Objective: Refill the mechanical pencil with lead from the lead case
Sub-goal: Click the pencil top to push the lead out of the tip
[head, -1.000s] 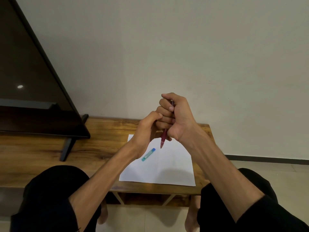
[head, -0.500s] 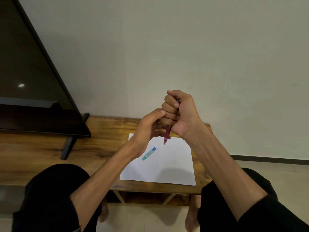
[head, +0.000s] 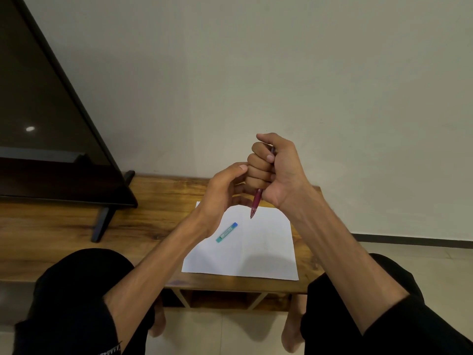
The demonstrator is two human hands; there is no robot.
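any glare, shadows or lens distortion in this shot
Head view: a small bright glare spot sits on the dark screen; a soft shadow falls on the paper below the right hand; the wide-angle lens makes the screen's edge lean strongly; the pencil and lead case look sharp.

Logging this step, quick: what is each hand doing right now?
Left hand: fingers loosely curled beside the right fist, holding nothing visible.
Right hand: fist gripping the pencil, tip down.

No text can be read; the lead case (head: 226, 232) at 6 o'clock carries a pale label, too small to make out.
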